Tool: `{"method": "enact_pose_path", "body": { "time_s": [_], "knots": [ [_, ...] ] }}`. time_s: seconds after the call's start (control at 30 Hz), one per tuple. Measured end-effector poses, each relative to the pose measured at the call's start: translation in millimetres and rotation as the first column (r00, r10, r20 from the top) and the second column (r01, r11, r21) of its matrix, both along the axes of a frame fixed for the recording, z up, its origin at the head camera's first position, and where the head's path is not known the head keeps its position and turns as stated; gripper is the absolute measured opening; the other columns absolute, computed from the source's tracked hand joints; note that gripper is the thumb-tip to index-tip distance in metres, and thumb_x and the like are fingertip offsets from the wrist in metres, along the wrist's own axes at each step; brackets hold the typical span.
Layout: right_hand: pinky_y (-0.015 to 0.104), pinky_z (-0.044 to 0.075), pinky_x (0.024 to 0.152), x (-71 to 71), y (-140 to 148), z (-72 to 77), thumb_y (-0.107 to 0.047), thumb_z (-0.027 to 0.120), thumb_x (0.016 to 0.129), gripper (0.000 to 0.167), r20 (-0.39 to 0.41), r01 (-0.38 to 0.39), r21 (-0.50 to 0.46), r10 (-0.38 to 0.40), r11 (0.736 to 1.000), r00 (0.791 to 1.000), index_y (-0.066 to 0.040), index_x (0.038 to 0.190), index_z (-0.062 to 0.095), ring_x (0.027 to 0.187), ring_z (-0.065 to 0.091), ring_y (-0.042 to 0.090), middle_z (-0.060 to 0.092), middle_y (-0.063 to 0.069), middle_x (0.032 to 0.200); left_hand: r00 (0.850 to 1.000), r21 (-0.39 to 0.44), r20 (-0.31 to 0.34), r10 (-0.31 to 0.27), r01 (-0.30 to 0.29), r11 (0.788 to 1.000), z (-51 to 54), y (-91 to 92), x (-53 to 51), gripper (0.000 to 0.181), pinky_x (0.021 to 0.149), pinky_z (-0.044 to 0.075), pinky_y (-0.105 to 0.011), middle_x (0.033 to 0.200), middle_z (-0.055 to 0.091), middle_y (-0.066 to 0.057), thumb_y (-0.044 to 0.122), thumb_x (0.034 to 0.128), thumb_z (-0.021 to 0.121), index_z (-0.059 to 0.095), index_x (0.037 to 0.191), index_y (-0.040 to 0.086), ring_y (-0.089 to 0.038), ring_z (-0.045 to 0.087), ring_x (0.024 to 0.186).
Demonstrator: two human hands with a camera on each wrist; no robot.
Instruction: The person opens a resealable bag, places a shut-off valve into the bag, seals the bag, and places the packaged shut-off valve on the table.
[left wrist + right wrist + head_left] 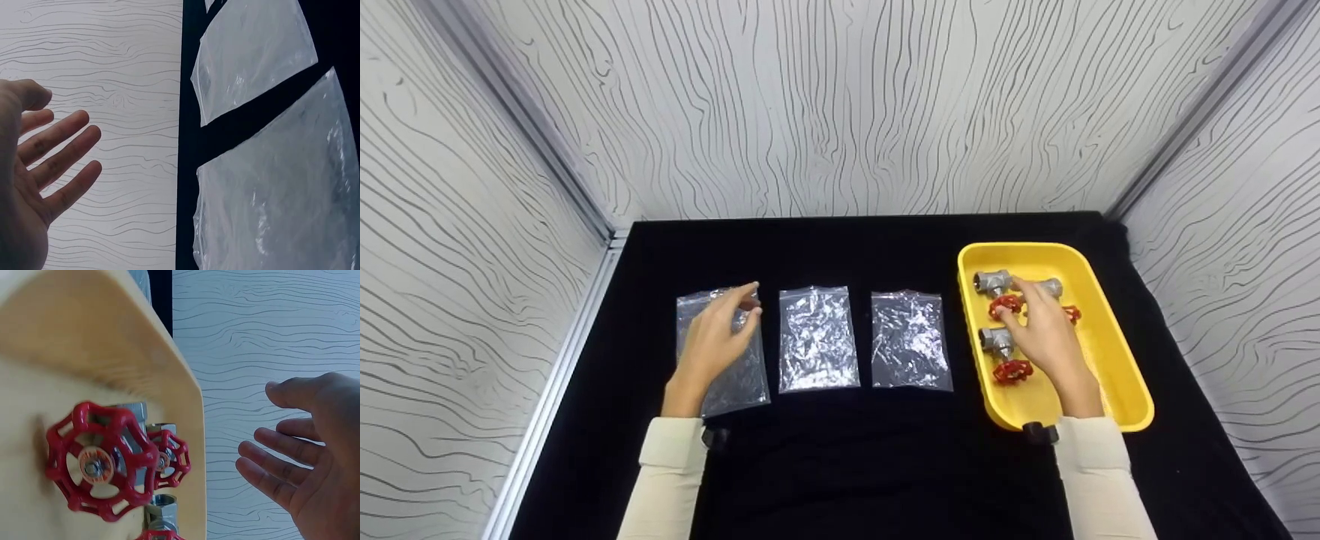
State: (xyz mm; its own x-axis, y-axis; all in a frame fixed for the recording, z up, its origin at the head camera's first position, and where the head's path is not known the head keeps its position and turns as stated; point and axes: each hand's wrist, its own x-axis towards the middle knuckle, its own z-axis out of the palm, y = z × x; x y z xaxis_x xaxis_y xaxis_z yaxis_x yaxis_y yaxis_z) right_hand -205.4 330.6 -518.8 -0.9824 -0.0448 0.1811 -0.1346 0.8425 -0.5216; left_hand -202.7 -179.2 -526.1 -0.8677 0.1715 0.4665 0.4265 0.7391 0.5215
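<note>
My left hand hovers over the left clear zip bag, its fingers relaxed and nothing in them. In the left wrist view this hand shows spread fingers. Beside that bag lie the middle zip bag and the right zip bag, all flat. My right hand is above the yellow tray, loosely bent and holding nothing. Around it in the tray are three metal gate valves with red handwheels: upper left, lower left, and right, partly hidden by the hand.
A black cloth covers the table under the bags and tray. White panels with dark wavy lines stand at the back and both sides. The tray's raised rim faces the right bag.
</note>
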Motion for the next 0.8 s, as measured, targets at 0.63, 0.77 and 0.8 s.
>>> {"method": "enact_pose_path", "body": {
  "time_s": [0.63,0.77,0.8],
  "knots": [
    [0.065,0.051,0.104,12.8,-18,-16.0,-0.017,0.070,0.103,0.053,-0.071,-0.011,-0.044,0.008,0.999,0.997,0.003,0.149,0.054,0.120,0.062,0.048,0.062,0.028,0.137,0.999,0.063,0.007,-0.042,0.041,0.997,-17.3,21.2,10.8,0.039,0.086,0.063,-0.039,0.108,0.079,-0.004,0.013,0.1007,0.071,0.067,0.139,0.006,-0.021,0.075,0.097],
    [0.065,0.051,0.106,16.6,-22,-19.9,-0.014,0.072,0.101,0.052,-0.086,-0.014,-0.066,0.008,0.998,0.996,0.004,0.146,0.056,0.122,0.062,0.049,0.062,0.028,0.139,0.999,0.097,0.031,-0.043,0.040,0.995,-22.3,27.9,13.7,0.039,0.087,0.063,-0.040,0.110,0.078,-0.004,0.015,0.1017,0.071,0.066,0.139,0.004,-0.021,0.075,0.098],
    [0.065,0.051,0.105,17.6,-24,-20.6,-0.013,0.073,0.100,0.051,-0.094,-0.015,-0.069,0.009,0.997,0.996,0.005,0.146,0.057,0.122,0.063,0.049,0.063,0.028,0.137,0.998,0.106,0.039,-0.046,0.041,0.993,-23.6,29.6,14.3,0.039,0.087,0.064,-0.041,0.110,0.078,-0.004,0.015,0.1018,0.070,0.066,0.139,0.004,-0.021,0.075,0.098]
  ]
}}
